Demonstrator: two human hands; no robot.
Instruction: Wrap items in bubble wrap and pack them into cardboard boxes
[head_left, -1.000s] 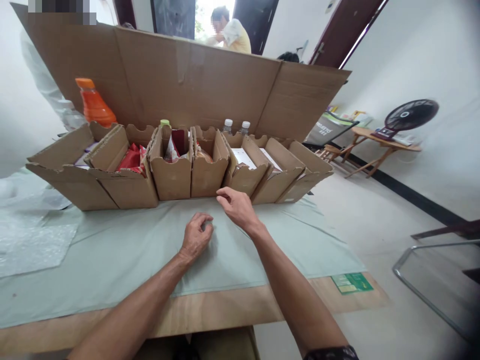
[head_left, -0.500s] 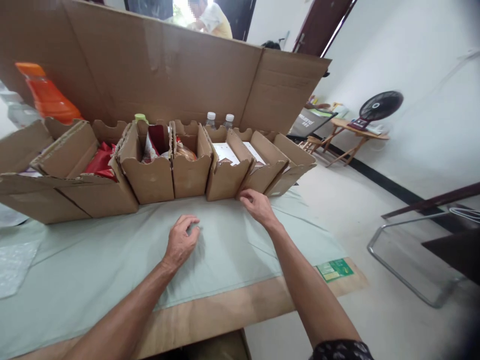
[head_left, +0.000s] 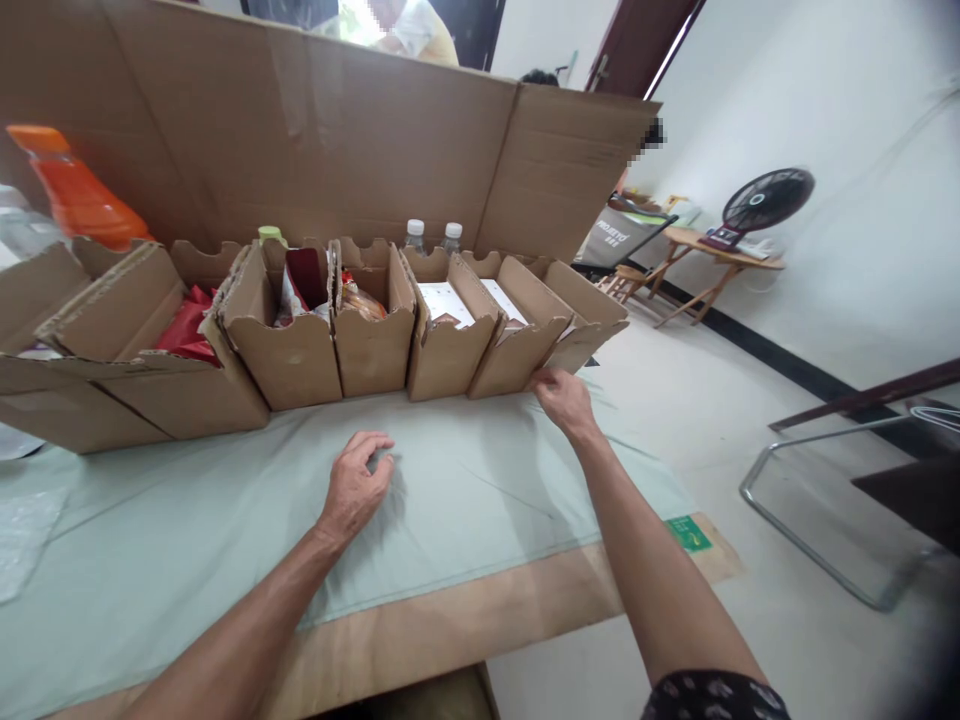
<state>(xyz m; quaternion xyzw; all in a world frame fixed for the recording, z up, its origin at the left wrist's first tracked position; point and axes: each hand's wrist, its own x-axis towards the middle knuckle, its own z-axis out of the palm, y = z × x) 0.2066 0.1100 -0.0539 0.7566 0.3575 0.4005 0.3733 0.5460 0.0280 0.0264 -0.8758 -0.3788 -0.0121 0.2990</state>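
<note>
My left hand (head_left: 354,486) rests on the pale green cloth (head_left: 187,530) with its fingers curled loosely, nothing visible in them. My right hand (head_left: 561,397) reaches to the right end of a row of open cardboard bins (head_left: 300,355), its fingertips at the foot of the last bins (head_left: 581,330), fingers bent. The bins hold red packets (head_left: 187,325), snack bags (head_left: 296,290) and white cards (head_left: 444,300).
A tall cardboard sheet (head_left: 337,140) stands behind the bins. An orange bottle (head_left: 71,190) is at the left and two clear bottles (head_left: 431,238) behind the middle bins. A fan (head_left: 765,200) on a small wooden table, a chair frame (head_left: 817,500) and a person at the back.
My right hand slid rightward along the front of the bins, from the middle bins to the right end. The left hand stayed on the cloth. The view shifted right.
</note>
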